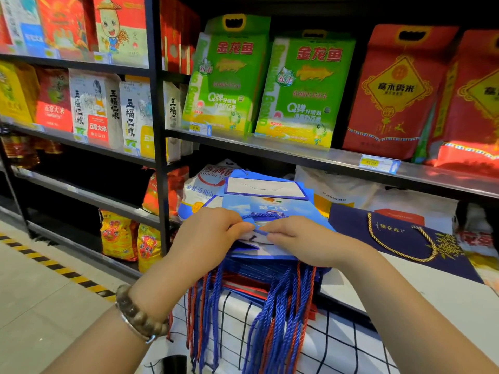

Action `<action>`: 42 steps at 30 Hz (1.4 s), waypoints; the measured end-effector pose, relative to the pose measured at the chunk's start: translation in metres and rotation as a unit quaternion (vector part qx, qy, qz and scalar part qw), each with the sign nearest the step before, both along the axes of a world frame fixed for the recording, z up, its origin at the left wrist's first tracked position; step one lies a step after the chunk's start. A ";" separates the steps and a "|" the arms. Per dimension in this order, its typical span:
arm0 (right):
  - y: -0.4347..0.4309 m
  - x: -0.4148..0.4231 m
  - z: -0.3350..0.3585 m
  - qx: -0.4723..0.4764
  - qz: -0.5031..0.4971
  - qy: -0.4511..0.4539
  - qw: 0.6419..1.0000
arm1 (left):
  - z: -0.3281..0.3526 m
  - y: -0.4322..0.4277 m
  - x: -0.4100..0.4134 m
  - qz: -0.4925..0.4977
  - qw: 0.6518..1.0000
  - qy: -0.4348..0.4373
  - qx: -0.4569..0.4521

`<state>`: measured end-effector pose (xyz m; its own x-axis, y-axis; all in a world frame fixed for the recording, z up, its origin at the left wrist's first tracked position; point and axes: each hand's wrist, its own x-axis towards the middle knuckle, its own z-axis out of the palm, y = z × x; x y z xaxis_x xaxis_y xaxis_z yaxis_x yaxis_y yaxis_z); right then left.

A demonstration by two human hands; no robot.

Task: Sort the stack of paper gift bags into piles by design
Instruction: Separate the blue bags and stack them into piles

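Black metal shelves (158,109) of rice bags (302,87) above pale floor (32,287).

Bright light comes from above, with glare on the grey metal shelf edge (297,151). The blue paper gift bags (270,203) look sharp; the black shelf post (158,103) bends from lens distortion.

The stack of paper gift bags (270,265) is carried by a white cloth with black grid lines (337,346), spread over what appears to be a table, though its shape is hidden. The cord handles (272,314), blue and red, are hung over the near edge of the cloth. Just to the right, a navy bag with a gold cord (391,233) is laid flat on a plain white surface (432,298). Behind, a metal shelf (297,153) is loaded with upright green rice packs (305,90) and red rice packs (391,98), with price tags (379,163) fixed to its front edge.
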<state>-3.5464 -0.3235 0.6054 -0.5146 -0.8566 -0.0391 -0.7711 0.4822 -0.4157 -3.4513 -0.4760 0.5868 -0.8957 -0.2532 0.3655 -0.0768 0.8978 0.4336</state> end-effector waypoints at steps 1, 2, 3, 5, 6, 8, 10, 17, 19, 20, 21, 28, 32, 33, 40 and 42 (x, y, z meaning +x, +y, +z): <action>-0.002 0.000 0.001 0.015 -0.004 0.034 0.999 | 0.004 0.005 0.001 0.024 0.999 0.017 -0.023; -0.004 0.001 0.003 0.029 -0.013 0.057 0.998 | 0.009 0.011 0.002 0.052 0.997 0.040 -0.045; -0.007 0.002 0.005 0.037 -0.016 0.073 0.997 | 0.014 0.018 0.004 0.077 0.993 0.059 -0.062; -0.010 0.002 0.008 0.050 -0.020 0.088 0.995 | 0.020 0.030 0.008 0.112 0.986 0.051 -0.110; -0.011 0.002 0.008 0.051 -0.022 0.088 0.995 | 0.019 0.035 0.008 0.121 0.980 0.022 -0.157; -0.010 0.003 0.009 0.048 -0.023 0.079 0.995 | 0.013 0.042 0.005 0.132 0.963 -0.041 -0.232; -0.010 0.005 0.010 0.047 -0.026 0.081 0.995 | 0.008 0.044 0.000 0.137 0.954 -0.073 -0.255; -0.008 0.004 -0.003 0.007 -0.056 0.101 0.993 | 0.005 0.040 0.004 0.065 0.980 -0.067 -0.178; -0.004 0.006 -0.008 -0.009 -0.062 0.117 0.991 | 0.012 0.034 0.012 0.031 0.993 -0.055 -0.101; -0.002 0.008 -0.011 -0.016 -0.062 0.130 0.989 | 0.016 0.029 0.016 0.030 0.995 -0.041 -0.083; 0.000 0.011 -0.015 -0.023 -0.058 0.143 0.988 | 0.021 0.023 0.017 0.036 0.997 -0.024 -0.065; 0.011 0.035 -0.024 -0.059 -0.129 0.254 0.957 | 0.015 0.006 -0.014 0.006 0.993 -0.119 -0.017; 0.010 0.036 -0.026 -0.067 -0.149 0.248 0.955 | 0.009 0.010 -0.032 -0.018 0.991 -0.134 -0.020; 0.011 0.036 -0.027 -0.072 -0.148 0.248 0.955 | 0.012 0.009 -0.034 0.001 0.992 -0.124 -0.026; 0.021 0.035 -0.020 -0.024 -0.089 0.270 0.958 | 0.011 -0.017 -0.040 0.093 0.995 -0.015 0.030; 0.019 0.035 -0.020 0.023 -0.072 0.301 0.951 | 0.009 -0.013 -0.035 0.097 0.995 0.013 0.014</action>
